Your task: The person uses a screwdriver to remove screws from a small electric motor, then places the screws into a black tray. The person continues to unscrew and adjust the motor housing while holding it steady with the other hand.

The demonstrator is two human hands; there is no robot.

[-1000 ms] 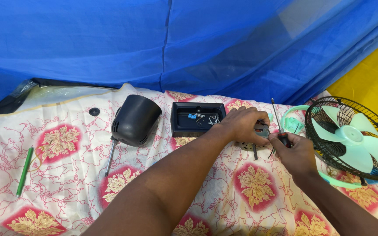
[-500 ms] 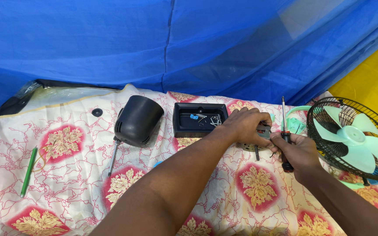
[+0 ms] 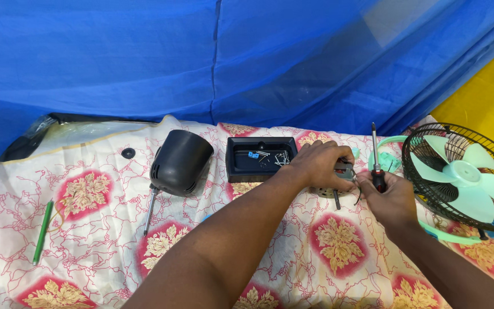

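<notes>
A blue sheet (image 3: 144,63) hangs across the whole background, with a patch of yellow wall (image 3: 487,97) at the far right. Below it a table (image 3: 98,229) is covered by a cream cloth printed with red and gold flower squares.

At the right edge stands one fan (image 3: 464,177), its dark wire cage round pale green blades; its right side and base are cut off by the frame. Left of centre one dark rounded motor cover (image 3: 181,160) lies on its side. Beside it sits one black rectangular tray (image 3: 235,166) holding small screws and a blue bit, too small to count.

The left hand (image 3: 318,163) reaches over the tray's right end and closes its grip on a small grey part (image 3: 343,170), mostly hidden under the fingers, so its shape is hard to make out. The right hand (image 3: 393,200) is just beside it, grip closed round the dark handle of a screwdriver (image 3: 375,160), whose shaft points straight up.

A second screwdriver (image 3: 150,209) lies on the cloth below the motor cover. One green pen (image 3: 43,232) lies near the left edge. One small black disc (image 3: 127,153) rests left of the cover. No labels or signs are readable.
</notes>
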